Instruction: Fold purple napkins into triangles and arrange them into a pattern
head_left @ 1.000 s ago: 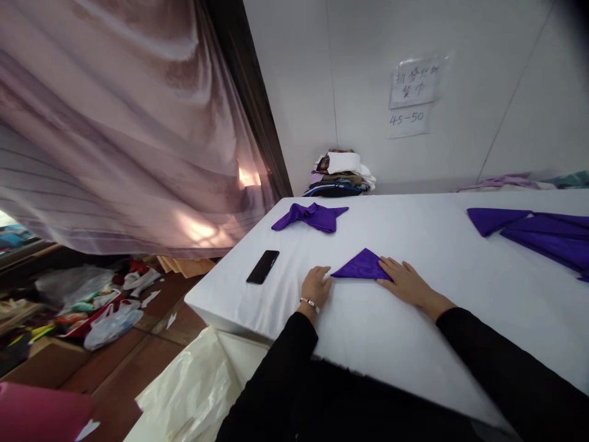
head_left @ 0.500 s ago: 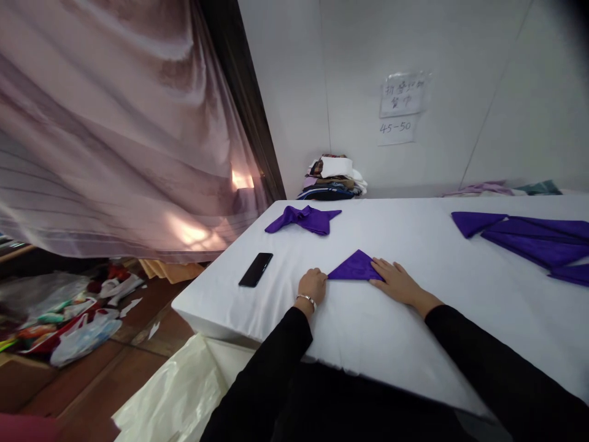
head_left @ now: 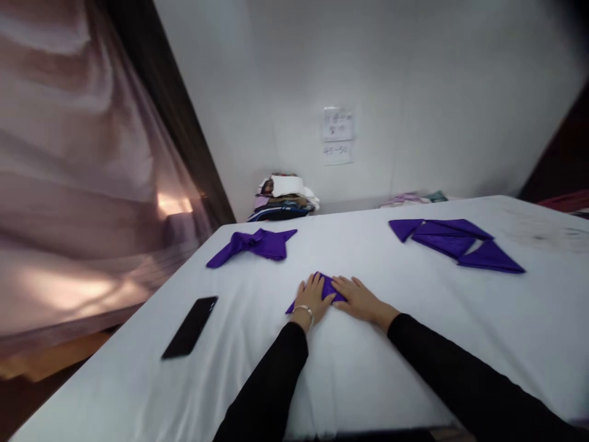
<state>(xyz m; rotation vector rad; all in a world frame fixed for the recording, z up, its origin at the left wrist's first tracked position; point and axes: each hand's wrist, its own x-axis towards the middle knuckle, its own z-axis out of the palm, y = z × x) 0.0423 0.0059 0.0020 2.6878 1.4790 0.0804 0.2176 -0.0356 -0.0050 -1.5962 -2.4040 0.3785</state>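
Under both hands lies a folded purple cloth (head_left: 329, 290) on the white-covered table (head_left: 368, 368). My left hand (head_left: 313, 297) rests flat on its left part, fingers stretched out and covering much of it. One purple corner shows past the left wrist, which wears a silver-coloured bracelet (head_left: 304, 309). My right hand (head_left: 359, 298) presses on the cloth's right side with outstretched fingers. Beyond the hands, to the left, is a crumpled purple cloth (head_left: 264, 244). Several folded purple cloths (head_left: 442, 239) lie farther off to the right.
A black phone (head_left: 190, 328) lies left of my hands. Behind the table's far edge is a pile of folded clothes (head_left: 284, 197), with more fabric (head_left: 409, 199) to its right. Paper signs (head_left: 338, 136) hang on the wall, and a pinkish curtain (head_left: 83, 184) hangs at the left.
My left hand has gone from pinching the purple cloth's left corner to lying flat on top of it. The view has turned right, showing more of the table's right side.
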